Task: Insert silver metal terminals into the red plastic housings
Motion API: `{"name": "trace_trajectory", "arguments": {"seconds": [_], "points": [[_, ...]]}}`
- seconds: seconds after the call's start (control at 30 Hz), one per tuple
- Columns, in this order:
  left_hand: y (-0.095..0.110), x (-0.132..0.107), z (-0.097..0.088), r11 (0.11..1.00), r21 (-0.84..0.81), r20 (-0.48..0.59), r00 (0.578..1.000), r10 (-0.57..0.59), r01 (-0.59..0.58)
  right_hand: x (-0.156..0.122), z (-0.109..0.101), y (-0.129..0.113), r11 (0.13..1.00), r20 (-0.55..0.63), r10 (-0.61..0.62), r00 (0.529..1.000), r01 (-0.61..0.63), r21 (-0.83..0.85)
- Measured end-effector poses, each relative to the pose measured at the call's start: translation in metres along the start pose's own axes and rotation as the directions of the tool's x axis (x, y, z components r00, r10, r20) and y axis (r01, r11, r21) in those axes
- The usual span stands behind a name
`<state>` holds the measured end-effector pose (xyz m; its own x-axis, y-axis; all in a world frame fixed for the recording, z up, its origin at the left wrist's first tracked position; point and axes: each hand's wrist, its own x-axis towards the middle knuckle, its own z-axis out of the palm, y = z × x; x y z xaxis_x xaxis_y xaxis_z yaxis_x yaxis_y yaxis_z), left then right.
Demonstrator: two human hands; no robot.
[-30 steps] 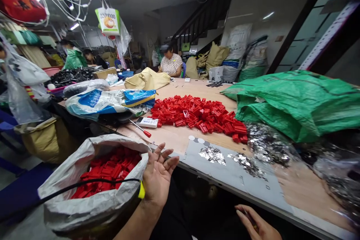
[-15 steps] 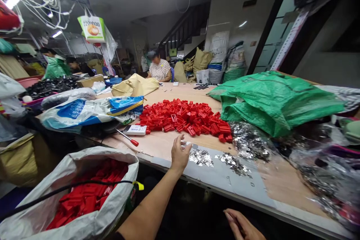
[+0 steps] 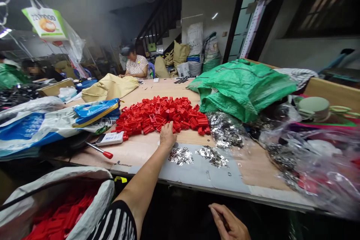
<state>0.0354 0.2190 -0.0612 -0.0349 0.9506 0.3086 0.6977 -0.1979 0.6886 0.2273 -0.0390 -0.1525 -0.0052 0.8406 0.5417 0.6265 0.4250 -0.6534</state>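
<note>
My left hand (image 3: 168, 135) reaches to the front edge of a heap of red plastic pieces (image 3: 182, 114) on the table. Its fingers are bent and drawn together against the heap; what lies between them is hidden by the hand. Just right of the wrist lies a small pile of shiny flat metal pieces (image 3: 181, 156), with a second metal pile (image 3: 213, 155) beside it. Below the table's front edge, low in the view, is my right hand (image 3: 229, 222). The fingers there are curled in with the thumb, and their contents cannot be made out.
A sack of red pieces (image 3: 64, 213) stands at lower left. Near the table's left side lie a red-handled tool (image 3: 107, 154) and a white box (image 3: 110, 138). A green woven bag (image 3: 242, 88) and clear bags cover the right. A person (image 3: 136, 65) sits across the table.
My left hand has moved forward to the red heap, and its fingers have drawn together. The camera has turned right, so the scene sits further left. My right hand stays low, fingers curled.
</note>
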Motion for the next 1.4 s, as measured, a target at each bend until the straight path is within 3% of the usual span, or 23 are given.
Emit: {"name": "trace_trajectory", "arguments": {"seconds": [0.17,0.3,0.4,0.5,0.53,0.57,0.6,0.63,0.67,0.73,0.83,0.97,1.03,1.17,1.4], "points": [[0.000,0.000,-0.004,0.997,-0.056,0.001,0.999,-0.047,0.047,0.000,0.000,-0.008,0.997,0.012,0.061,0.998,-0.061,0.048],[0.009,-0.013,-0.014,0.970,-0.228,-0.025,0.995,-0.097,0.089,-0.002,0.000,-0.010,0.992,0.024,0.107,0.994,-0.108,0.065],[0.023,-0.034,-0.023,0.894,-0.434,0.019,0.993,-0.113,0.110,-0.002,-0.001,-0.011,0.988,0.047,0.134,0.990,-0.137,0.073],[0.040,-0.071,-0.033,0.771,-0.620,0.129,0.988,-0.083,0.146,-0.001,-0.003,-0.015,0.984,0.059,0.159,0.985,-0.163,0.072],[0.045,-0.087,-0.037,0.699,-0.694,0.180,0.982,-0.063,0.172,0.000,-0.003,-0.016,0.983,0.063,0.167,0.984,-0.171,0.070],[0.049,-0.103,-0.042,0.457,-0.842,0.290,0.955,-0.062,0.286,0.000,-0.003,-0.017,0.982,0.070,0.173,0.982,-0.178,0.067],[0.052,-0.121,-0.046,0.224,-0.888,0.404,0.914,-0.039,0.402,0.001,-0.003,-0.018,0.981,0.078,0.178,0.981,-0.183,0.065],[0.054,-0.138,-0.051,0.062,-0.863,0.502,0.865,-0.007,0.501,0.001,-0.003,-0.020,0.980,0.089,0.183,0.979,-0.189,0.062],[0.054,-0.155,-0.056,-0.045,-0.816,0.577,0.817,0.011,0.576,0.002,-0.003,-0.021,0.978,0.103,0.191,0.976,-0.198,0.060],[0.049,-0.186,-0.066,-0.148,-0.693,0.711,0.703,0.024,0.706,0.003,-0.005,-0.024,0.973,0.130,0.214,0.968,-0.223,0.059],[0.033,-0.224,-0.078,-0.181,-0.565,0.821,0.570,-0.032,0.805,0.010,-0.014,-0.029,0.960,0.111,0.266,0.958,-0.274,0.056],[0.008,-0.253,-0.088,-0.236,-0.485,0.875,0.469,-0.123,0.842,0.041,-0.042,-0.027,0.956,-0.023,0.290,0.957,-0.291,-0.042],[0.001,-0.261,-0.090,-0.260,-0.479,0.876,0.440,-0.197,0.838,0.062,-0.057,-0.019,0.942,-0.050,0.299,0.953,-0.303,-0.142],[-0.003,-0.269,-0.088,-0.217,-0.525,0.837,0.453,-0.306,0.823,0.098,-0.073,0.004,0.886,-0.017,0.286,0.958,-0.271,-0.376],[-0.003,-0.269,-0.082,-0.094,-0.534,0.822,0.489,-0.290,0.840,0.115,-0.065,0.015,0.815,0.028,0.313,0.949,-0.254,-0.520]]}}
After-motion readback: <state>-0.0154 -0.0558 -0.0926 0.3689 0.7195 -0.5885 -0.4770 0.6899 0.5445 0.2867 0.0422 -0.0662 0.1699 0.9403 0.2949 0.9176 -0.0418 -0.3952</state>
